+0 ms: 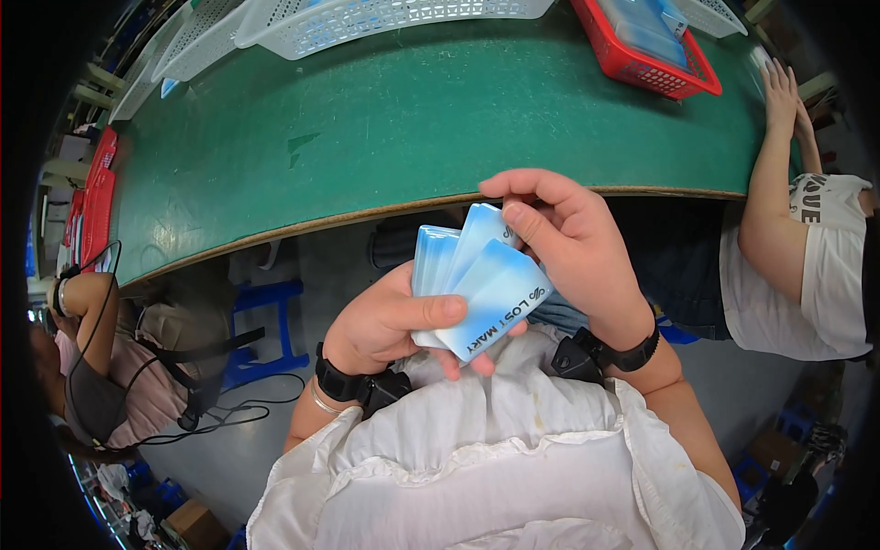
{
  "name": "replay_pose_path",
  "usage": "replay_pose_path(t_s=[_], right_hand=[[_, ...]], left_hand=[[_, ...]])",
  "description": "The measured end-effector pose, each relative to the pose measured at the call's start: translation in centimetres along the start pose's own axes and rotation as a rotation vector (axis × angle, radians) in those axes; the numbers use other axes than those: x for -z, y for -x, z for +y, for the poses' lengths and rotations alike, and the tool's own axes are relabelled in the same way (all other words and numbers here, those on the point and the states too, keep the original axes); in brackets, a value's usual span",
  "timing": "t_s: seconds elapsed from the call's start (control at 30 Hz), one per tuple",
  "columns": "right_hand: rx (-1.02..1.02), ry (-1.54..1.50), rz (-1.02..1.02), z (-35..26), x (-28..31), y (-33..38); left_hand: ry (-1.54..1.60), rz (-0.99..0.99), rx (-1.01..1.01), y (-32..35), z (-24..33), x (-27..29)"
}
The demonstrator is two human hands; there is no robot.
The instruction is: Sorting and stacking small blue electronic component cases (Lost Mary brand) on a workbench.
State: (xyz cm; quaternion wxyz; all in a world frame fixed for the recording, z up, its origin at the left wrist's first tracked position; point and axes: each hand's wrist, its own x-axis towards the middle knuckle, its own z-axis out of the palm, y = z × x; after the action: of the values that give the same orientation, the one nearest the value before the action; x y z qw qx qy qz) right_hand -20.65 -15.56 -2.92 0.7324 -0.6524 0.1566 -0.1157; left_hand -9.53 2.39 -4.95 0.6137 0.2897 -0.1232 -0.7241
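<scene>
A fanned bunch of glossy blue-and-white printed cards (500,298) is held in front of my body, below the table's near edge. My left hand (403,316) grips it from the left, thumb flat on top and fingertips showing beneath the lower edge. At the upper right of the fan is my right hand (573,234), its thumb by the top edges of the cards. Its index finger is bent above, with a gap between the two tips. The other fingers of that hand are partly hidden, and whether they touch a card is unclear.
A green tabletop (367,128) with a worn edge lies ahead. White perforated baskets (385,23) stand at its far side, and a red basket (669,78) holds blue packages. Co-workers sit left (119,367) and right (779,257). A blue stool (266,330) and black cables are at left.
</scene>
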Motion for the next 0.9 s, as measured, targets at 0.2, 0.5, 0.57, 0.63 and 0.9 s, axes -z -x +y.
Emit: replay_pose_path(t_s=[0.2,0.5,0.57,0.63,0.9], right_hand=[[0.032,0.21,0.0,-0.3,0.0,0.0],[0.039,0.157,-0.009,0.3,-0.1,0.1],[0.04,0.134,-0.014,0.3,-0.1,0.1],[0.009,0.086,-0.022,-0.2,-0.1,0.1],[-0.03,0.022,-0.019,-0.7,-0.3,0.0]], left_hand=[[-0.057,0.063,0.02,0.3,0.4,-0.8],[-0.119,0.1,0.003,0.5,0.6,-1.1],[-0.131,0.097,-0.008,0.5,0.5,-1.0],[-0.123,0.1,0.001,0.5,0.5,-0.9],[-0.087,0.056,-0.026,0.6,0.2,-0.2]])
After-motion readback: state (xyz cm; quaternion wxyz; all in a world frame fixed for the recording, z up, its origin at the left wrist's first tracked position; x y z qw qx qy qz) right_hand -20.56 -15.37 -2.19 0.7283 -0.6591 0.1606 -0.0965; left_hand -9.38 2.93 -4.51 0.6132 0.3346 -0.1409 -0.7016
